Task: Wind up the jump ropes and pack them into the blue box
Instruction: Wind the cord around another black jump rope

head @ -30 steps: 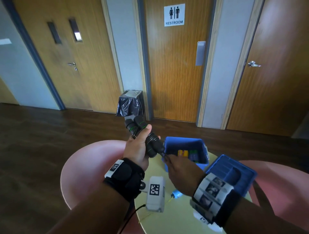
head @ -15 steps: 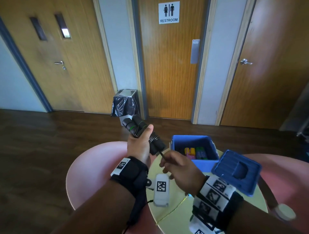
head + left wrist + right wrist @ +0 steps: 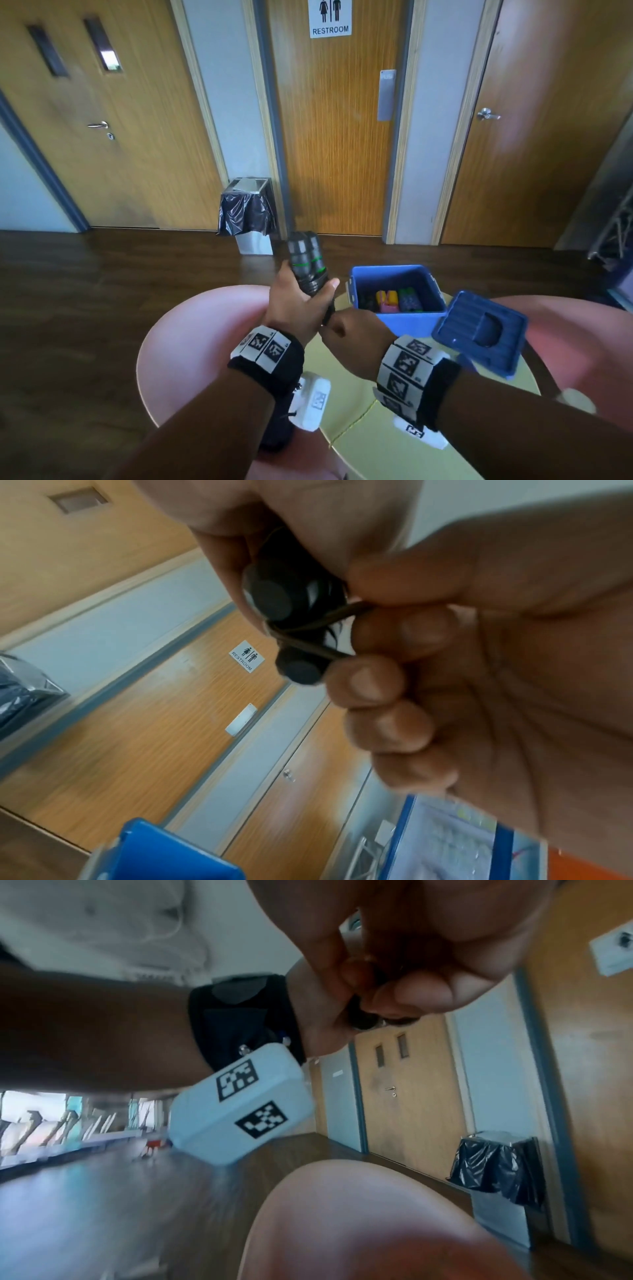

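Note:
My left hand (image 3: 298,301) grips the two black, green-ringed handles of a jump rope (image 3: 305,260), held side by side and pointing up and away. Right beside it, my right hand (image 3: 349,330) pinches the thin dark cord (image 3: 315,627), which loops around the handle ends (image 3: 270,599) in the left wrist view. The open blue box (image 3: 394,320) stands on the yellow-green table (image 3: 352,407) just right of my hands, with coloured rope bundles (image 3: 394,299) inside. Its blue lid (image 3: 479,329) leans against the box's right side.
Pink round seats (image 3: 191,335) flank the small table on the left and right (image 3: 575,339). A bin with a black liner (image 3: 248,214) stands by the restroom door (image 3: 335,120). Dark wooden floor (image 3: 85,308) surrounds everything.
The handles have tilted more upright in my left hand. My right hand has come up closer to the left hand, still pinching the cord. The head view has shifted left.

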The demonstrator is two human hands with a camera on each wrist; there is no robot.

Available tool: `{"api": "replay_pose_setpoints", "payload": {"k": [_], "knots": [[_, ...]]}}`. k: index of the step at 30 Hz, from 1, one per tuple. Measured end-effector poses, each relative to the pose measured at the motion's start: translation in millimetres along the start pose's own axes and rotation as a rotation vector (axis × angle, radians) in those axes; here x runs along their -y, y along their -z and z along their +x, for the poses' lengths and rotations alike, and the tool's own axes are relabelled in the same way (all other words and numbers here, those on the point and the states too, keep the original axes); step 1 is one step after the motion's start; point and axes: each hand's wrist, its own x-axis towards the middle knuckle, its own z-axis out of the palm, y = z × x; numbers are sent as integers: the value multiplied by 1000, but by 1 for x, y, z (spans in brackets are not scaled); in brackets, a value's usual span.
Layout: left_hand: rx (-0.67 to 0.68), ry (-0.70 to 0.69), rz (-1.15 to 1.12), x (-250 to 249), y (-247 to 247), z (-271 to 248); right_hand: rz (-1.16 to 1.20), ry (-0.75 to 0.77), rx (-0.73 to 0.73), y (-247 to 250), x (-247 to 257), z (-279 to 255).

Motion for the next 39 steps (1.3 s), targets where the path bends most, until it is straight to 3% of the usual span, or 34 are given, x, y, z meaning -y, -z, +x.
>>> {"api": "replay_pose_setpoints", "payload": {"k": [3, 13, 17, 22, 24, 27, 32, 39], "knots": [[120, -13, 115, 15, 1, -6, -145, 99, 39, 1, 3, -3], [192, -66, 88, 24, 11, 7, -362, 336, 120, 15, 10, 2], [192, 91, -10, 16, 8, 8, -291, 228, 112, 28, 10, 3], [370, 167, -39, -2, 7, 6, -91, 97, -37, 34, 10, 0], [406, 165, 83, -3, 9, 8, -147, 105, -90, 32, 14, -4], [433, 171, 77, -8, 8, 7, -247, 116, -172, 30, 14, -4], [483, 124, 105, -11, 8, 7, -235, -23, -185, 40, 2, 8], [760, -31, -21, -15, 7, 5, -150, 12, 64, 55, -4, 22]]}}
